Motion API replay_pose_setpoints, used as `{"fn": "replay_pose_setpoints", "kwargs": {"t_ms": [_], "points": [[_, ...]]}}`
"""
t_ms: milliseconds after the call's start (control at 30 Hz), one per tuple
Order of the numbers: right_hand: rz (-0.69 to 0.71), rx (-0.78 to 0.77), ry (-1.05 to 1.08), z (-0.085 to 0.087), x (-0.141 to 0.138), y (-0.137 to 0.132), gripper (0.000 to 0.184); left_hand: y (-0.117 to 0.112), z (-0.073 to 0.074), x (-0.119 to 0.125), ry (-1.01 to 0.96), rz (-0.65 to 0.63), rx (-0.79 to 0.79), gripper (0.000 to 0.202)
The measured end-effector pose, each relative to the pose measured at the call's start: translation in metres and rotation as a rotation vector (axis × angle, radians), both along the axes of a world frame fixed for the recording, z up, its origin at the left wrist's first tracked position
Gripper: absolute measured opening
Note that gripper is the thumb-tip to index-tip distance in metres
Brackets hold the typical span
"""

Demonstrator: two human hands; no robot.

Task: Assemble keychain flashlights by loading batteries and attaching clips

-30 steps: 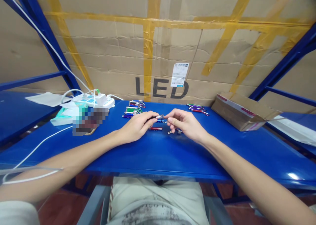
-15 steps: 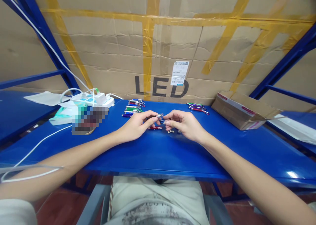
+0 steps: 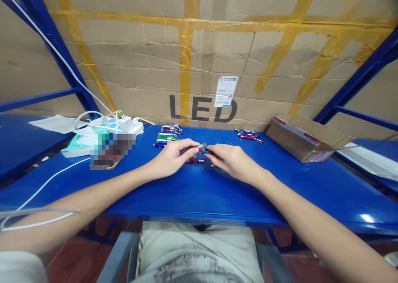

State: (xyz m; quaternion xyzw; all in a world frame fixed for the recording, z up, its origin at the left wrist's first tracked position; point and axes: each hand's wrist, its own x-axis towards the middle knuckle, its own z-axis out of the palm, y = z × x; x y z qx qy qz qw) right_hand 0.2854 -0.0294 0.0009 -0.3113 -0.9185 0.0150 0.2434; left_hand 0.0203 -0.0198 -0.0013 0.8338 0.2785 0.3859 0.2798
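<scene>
So the little flashlight (image 3: 201, 146) sits just above the blue table (image 3: 199, 196), mid-table and a bit toward the back, pinched by its body between the thumb and fingertips of our left hand (image 3: 169, 158), silver head poking out to the right. Our right hand (image 3: 231, 160) lies palm down just beside it, fingers reaching in to the flashlight's tip. We honestly can't tell whether they're gripping it or just touching.

Progress-wise, our guess is we're somewhere in the middle. One red flashlight (image 3: 195, 160) lies on the table right under the left fingers, and a few tiny loose bits (image 3: 212, 165) sit near the right hand. Further back there's a bunch of flashlights (image 3: 166, 136) lined up on the left and a smaller bunch (image 3: 248, 135) on the right. Which bunch is done and which is waiting, the view doesn't say.

Both forearms stretch forward and angle in, wrists low over the table. Off to the sides are a power strip (image 3: 120, 125) and an open cardboard box (image 3: 303, 140).
</scene>
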Motion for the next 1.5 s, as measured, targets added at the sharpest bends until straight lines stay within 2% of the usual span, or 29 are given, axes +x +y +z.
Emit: {"fn": "replay_pose_setpoints", "kwargs": {"t_ms": [167, 500, 733, 1033, 1300, 1500], "points": [[-0.012, 0.061, -0.037, 0.0004, -0.0029, -0.0036, 0.025, -0.0009, -0.0023, 0.0005, -0.004, -0.021, -0.007, 0.039], [0.05, 0.012, 0.043, 0.0017, -0.0009, -0.0027, 0.033, -0.0045, -0.001, 0.0012, 0.005, -0.052, 0.043, 0.035], [0.035, -0.053, 0.143, 0.0011, -0.0016, -0.0018, 0.034, -0.0053, -0.0012, 0.0018, -0.014, -0.057, 0.083, 0.032], [0.041, 0.066, 0.304, 0.003, -0.0006, 0.0014, 0.031, 0.0014, -0.004, -0.0014, -0.014, -0.015, 0.289, 0.027], [0.077, 0.184, 0.383, 0.0012, -0.0033, -0.0008, 0.023, 0.0012, -0.0046, -0.0011, 0.039, -0.047, 0.249, 0.024], [0.098, 0.203, 0.371, 0.0005, -0.0066, -0.0034, 0.022, 0.0002, -0.0027, -0.0007, 0.025, -0.027, 0.265, 0.023]]}}
